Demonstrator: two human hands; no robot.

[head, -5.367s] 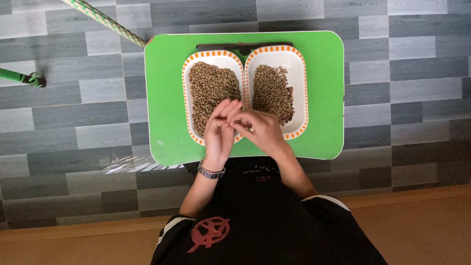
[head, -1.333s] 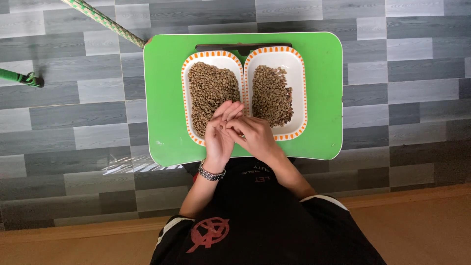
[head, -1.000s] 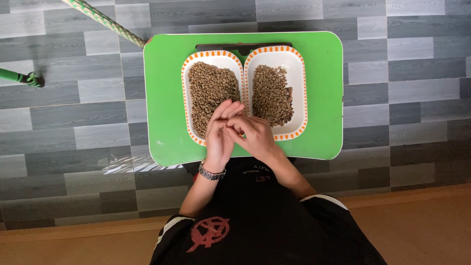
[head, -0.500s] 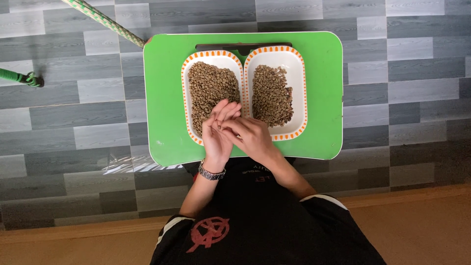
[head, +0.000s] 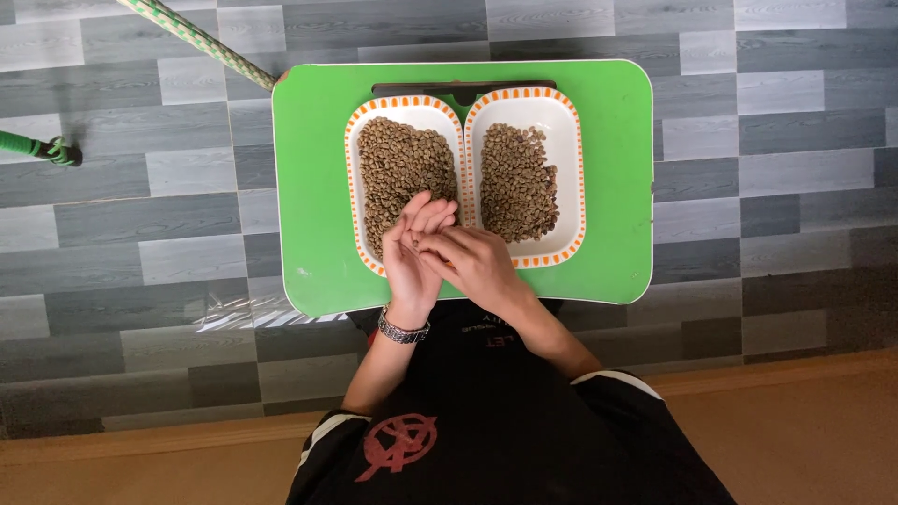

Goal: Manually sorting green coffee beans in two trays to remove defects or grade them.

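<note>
Head view looks straight down on your green tabletop (head: 309,187), with two white, orange-rimmed dishes side by side at its middle. Your left hand (head: 410,257) lies palm up over the 6 o'clock end of the left dish (head: 357,150), fingers loosely spread and cupped. Whether any beans (head: 402,164) rest in the palm cannot be told. Your right hand (head: 477,265) sits at 3 o'clock of the left hand, touching it, fingertips pinched narrow against the left palm; what they pinch is too small to tell. It covers the 7 o'clock corner of the right dish (head: 566,131), which holds a smaller bean heap. A watch (head: 402,328) circles your left wrist. At 10 o'clock, a striped rope (head: 196,37) crosses the grey plank floor (head: 140,234).
</note>
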